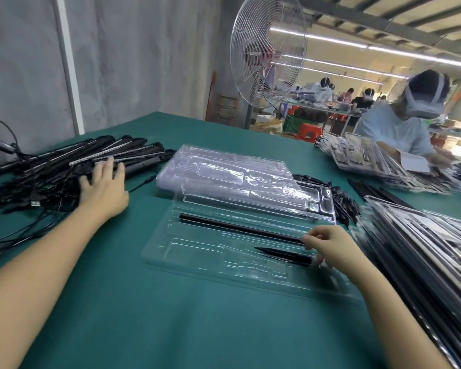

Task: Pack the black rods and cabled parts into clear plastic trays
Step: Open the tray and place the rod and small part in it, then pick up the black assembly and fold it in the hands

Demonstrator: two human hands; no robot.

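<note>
A clear plastic tray (197,265) lies open on the green table in front of me. A long black rod (237,227) sits in its upper groove. Lower down lies a short pointed black spike (282,253). My right hand (330,246) is at the tray's right end, with fingertips pinching the rod's right tip and curled fingers over the spike's thick end. My left hand (104,185) reaches to the left and rests with spread fingers on a pile of black cabled bars (72,166).
A stack of empty clear trays (232,177) lies behind the open one. Small black spikes (343,201) are heaped to its right. Packed trays (423,249) are stacked at the right edge. Another person (399,123) works across the table. A standing fan (266,49) is behind.
</note>
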